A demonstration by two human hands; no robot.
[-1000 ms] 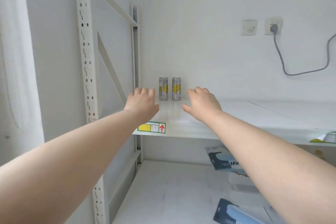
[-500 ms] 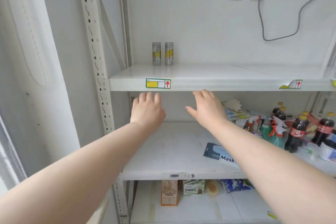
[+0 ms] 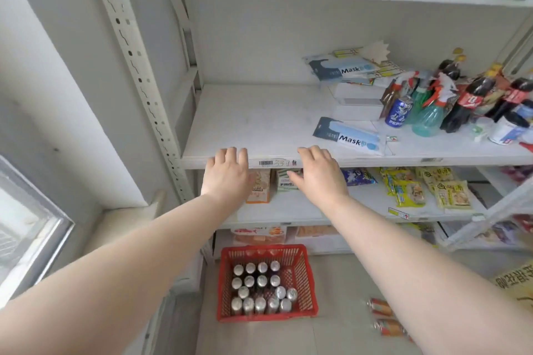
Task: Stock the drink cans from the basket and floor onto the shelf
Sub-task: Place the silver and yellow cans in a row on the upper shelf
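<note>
A pale grey metal shelving rack [image 3: 274,121] fills the wall ahead. The front edge of its middle board crosses right at the fingertips of the left hand [image 3: 226,174] and the right hand [image 3: 318,174]. Its perforated upright [image 3: 135,66] rises above and to the left of the left hand. Behind the boards stands a plain light-grey wall [image 3: 259,37]. Left of the left forearm, a white wall corner [image 3: 43,81] meets a ledge beside a grey-framed window [image 3: 43,210], bright with daylight. Below both forearms lies a pale grey floor [image 3: 259,337].

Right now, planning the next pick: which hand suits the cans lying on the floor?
Probably the right hand: floor cans lie right of the basket, beside its forearm; the left hand is farther.
</note>
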